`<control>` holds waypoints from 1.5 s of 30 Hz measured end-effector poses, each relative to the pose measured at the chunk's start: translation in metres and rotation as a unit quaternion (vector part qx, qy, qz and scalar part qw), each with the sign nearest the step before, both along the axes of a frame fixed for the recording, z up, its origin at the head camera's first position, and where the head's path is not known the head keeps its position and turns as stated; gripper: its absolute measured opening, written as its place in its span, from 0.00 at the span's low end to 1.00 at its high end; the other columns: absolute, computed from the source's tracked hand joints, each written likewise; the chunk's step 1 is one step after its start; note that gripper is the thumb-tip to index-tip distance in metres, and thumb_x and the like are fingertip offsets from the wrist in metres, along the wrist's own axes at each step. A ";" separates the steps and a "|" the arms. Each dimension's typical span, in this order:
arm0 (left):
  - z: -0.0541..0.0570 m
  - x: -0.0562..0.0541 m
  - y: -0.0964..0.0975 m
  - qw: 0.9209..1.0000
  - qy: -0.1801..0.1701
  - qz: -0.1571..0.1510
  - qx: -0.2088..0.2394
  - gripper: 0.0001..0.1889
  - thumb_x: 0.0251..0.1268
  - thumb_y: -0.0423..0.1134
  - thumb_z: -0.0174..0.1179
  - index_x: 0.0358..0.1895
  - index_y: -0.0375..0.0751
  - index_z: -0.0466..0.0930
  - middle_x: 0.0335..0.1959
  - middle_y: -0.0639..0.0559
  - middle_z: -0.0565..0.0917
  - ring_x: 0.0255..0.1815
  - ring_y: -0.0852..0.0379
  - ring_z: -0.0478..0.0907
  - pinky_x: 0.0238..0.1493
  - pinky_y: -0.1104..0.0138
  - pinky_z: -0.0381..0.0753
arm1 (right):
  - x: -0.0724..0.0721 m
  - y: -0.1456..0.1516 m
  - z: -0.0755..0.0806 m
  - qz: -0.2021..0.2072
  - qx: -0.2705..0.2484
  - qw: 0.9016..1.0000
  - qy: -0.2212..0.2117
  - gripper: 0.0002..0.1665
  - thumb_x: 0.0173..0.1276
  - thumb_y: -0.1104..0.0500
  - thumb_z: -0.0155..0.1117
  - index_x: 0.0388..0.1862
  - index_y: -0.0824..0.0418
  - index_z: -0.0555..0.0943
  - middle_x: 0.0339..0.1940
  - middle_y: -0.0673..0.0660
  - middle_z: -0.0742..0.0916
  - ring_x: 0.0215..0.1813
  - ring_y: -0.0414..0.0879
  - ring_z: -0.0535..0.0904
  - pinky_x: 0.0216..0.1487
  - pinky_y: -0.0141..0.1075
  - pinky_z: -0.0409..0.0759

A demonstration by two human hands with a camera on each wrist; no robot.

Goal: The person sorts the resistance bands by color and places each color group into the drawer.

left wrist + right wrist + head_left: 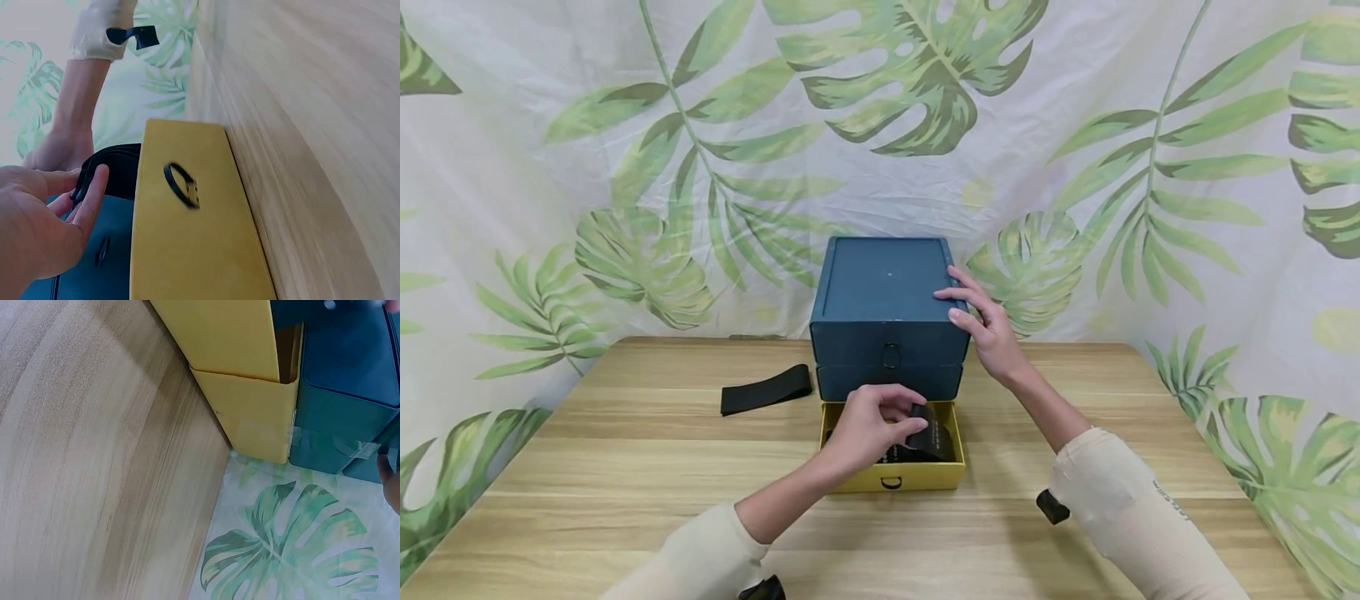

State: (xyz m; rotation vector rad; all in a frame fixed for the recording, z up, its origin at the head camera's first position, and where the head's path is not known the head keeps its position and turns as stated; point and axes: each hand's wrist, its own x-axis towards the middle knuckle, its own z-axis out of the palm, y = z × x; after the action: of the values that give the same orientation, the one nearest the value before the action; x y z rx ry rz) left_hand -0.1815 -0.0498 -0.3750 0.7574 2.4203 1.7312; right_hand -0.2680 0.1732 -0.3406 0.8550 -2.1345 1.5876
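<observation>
My left hand (868, 421) pinches a folded black strip (931, 433) with small pale lettering, between thumb and fingertips. The strip rises at the right side of an open yellow drawer (917, 477) that has a dark ring pull on its front. In the left wrist view the folded layers of the black strip (122, 169) arch over the drawer's edge. More black, lettered material lies inside the drawer, partly hidden by my left hand. My right hand (992, 333) rests on the right edge of the top dark blue drawer box (887, 279), its fingers extended over the lid.
Another black strip (766, 390) lies folded on the wooden table (647, 475), left of the boxes. The blue boxes stand stacked above the yellow drawer's casing (256, 419). Behind the table hangs a leaf-patterned cloth (760, 200).
</observation>
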 end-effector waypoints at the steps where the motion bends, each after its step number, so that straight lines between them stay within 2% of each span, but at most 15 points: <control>1: -0.001 0.000 -0.003 1.000 -0.001 0.006 -0.005 0.11 0.66 0.30 0.70 0.49 0.31 0.87 0.34 0.47 0.88 0.27 0.55 0.86 0.33 0.64 0.86 | 0.000 0.000 0.000 -0.001 0.000 1.000 0.000 0.21 0.77 0.62 0.52 0.61 0.73 0.80 0.82 0.65 0.65 0.85 0.55 0.52 0.80 0.62 0.49; 4: -0.004 0.000 -0.013 1.000 -0.005 0.024 -0.019 0.10 0.65 0.30 0.70 0.47 0.32 0.88 0.32 0.48 0.88 0.25 0.55 0.85 0.32 0.63 0.86 | 0.000 0.000 0.000 -0.003 -0.001 1.000 0.001 0.21 0.77 0.62 0.52 0.61 0.73 0.80 0.82 0.65 0.65 0.85 0.55 0.52 0.80 0.62 0.49; 11: -0.006 0.003 -0.037 0.997 -0.061 0.032 -0.028 0.10 0.65 0.27 0.69 0.47 0.28 0.87 0.34 0.46 0.86 0.27 0.52 0.87 0.32 0.63 0.88 | -0.001 -0.001 -0.001 0.000 -0.001 1.000 0.005 0.22 0.77 0.62 0.52 0.62 0.73 0.80 0.82 0.65 0.65 0.85 0.55 0.52 0.79 0.62 0.51; 19: -0.012 -0.001 -0.054 0.995 -0.070 0.038 -0.054 0.10 0.65 0.26 0.69 0.47 0.26 0.86 0.33 0.45 0.85 0.27 0.52 0.87 0.32 0.62 0.88 | 0.000 -0.001 -0.001 0.002 -0.005 1.000 0.008 0.21 0.76 0.63 0.51 0.61 0.74 0.79 0.82 0.66 0.65 0.85 0.55 0.52 0.80 0.62 0.50; 21: -0.013 -0.002 -0.056 0.995 -0.059 0.039 -0.070 0.09 0.64 0.26 0.69 0.46 0.27 0.87 0.33 0.45 0.85 0.27 0.52 0.87 0.32 0.63 0.88 | 0.000 -0.001 -0.002 0.003 -0.006 1.000 0.007 0.21 0.76 0.63 0.51 0.61 0.74 0.79 0.82 0.66 0.64 0.85 0.55 0.51 0.80 0.62 0.50; 24: -0.014 -0.003 -0.059 0.992 -0.013 0.041 -0.115 0.08 0.63 0.25 0.70 0.44 0.27 0.87 0.35 0.44 0.87 0.29 0.54 0.87 0.32 0.65 0.87 | 0.000 -0.001 -0.003 0.004 -0.008 1.000 0.007 0.21 0.76 0.64 0.51 0.61 0.74 0.79 0.82 0.67 0.64 0.85 0.55 0.51 0.80 0.62 0.50; 29: -0.012 -0.003 -0.064 0.978 0.076 0.051 -0.189 0.07 0.60 0.23 0.70 0.41 0.28 0.87 0.38 0.40 0.88 0.33 0.53 0.87 0.33 0.67 0.86 | -0.001 -0.002 -0.003 0.004 -0.006 1.000 0.012 0.22 0.76 0.63 0.51 0.61 0.74 0.79 0.82 0.66 0.64 0.85 0.56 0.51 0.80 0.62 0.50; 33: -0.005 -0.006 -0.076 0.975 0.114 0.055 -0.184 0.06 0.60 0.22 0.70 0.40 0.30 0.88 0.37 0.40 0.89 0.34 0.51 0.88 0.33 0.67 0.87 | 0.000 -0.002 -0.001 0.003 -0.007 1.000 0.016 0.22 0.76 0.63 0.52 0.62 0.74 0.79 0.82 0.66 0.65 0.85 0.55 0.51 0.79 0.62 0.51; 36: 0.002 -0.014 -0.089 0.978 0.115 0.068 -0.158 0.03 0.61 0.23 0.70 0.37 0.29 0.88 0.33 0.41 0.89 0.30 0.50 0.88 0.30 0.66 0.86 | 0.000 -0.002 -0.001 0.003 -0.006 1.000 0.016 0.22 0.76 0.62 0.52 0.62 0.73 0.80 0.82 0.66 0.65 0.85 0.55 0.52 0.79 0.62 0.52; 40: 0.010 -0.032 -0.114 0.982 0.084 0.087 -0.144 0.03 0.66 0.26 0.67 0.39 0.28 0.87 0.29 0.44 0.88 0.25 0.51 0.85 0.27 0.61 0.86 | -0.001 -0.001 -0.001 0.003 -0.003 1.000 0.014 0.22 0.76 0.62 0.52 0.62 0.73 0.80 0.82 0.65 0.65 0.85 0.55 0.52 0.79 0.61 0.52; 42: 0.010 -0.045 -0.128 0.982 0.076 0.087 -0.151 0.05 0.69 0.27 0.65 0.41 0.27 0.87 0.30 0.43 0.88 0.26 0.50 0.85 0.27 0.60 0.85 | -0.001 -0.001 -0.002 0.004 -0.003 1.000 0.013 0.22 0.76 0.63 0.51 0.62 0.73 0.80 0.82 0.65 0.64 0.85 0.55 0.52 0.79 0.62 0.52; 45: 0.004 -0.065 -0.143 0.976 0.092 0.084 -0.176 0.06 0.69 0.26 0.63 0.44 0.26 0.87 0.34 0.40 0.89 0.30 0.46 0.86 0.30 0.58 0.86 | 0.000 -0.001 -0.002 0.004 -0.005 1.000 0.011 0.22 0.76 0.63 0.51 0.62 0.73 0.79 0.82 0.65 0.64 0.85 0.55 0.51 0.79 0.62 0.52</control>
State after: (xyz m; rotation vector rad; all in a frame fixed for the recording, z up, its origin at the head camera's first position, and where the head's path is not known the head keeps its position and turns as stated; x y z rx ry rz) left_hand -0.2465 -0.1925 -0.3714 0.7112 2.8810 1.2653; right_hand -0.2685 0.1718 -0.3429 0.8758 -2.1100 1.5841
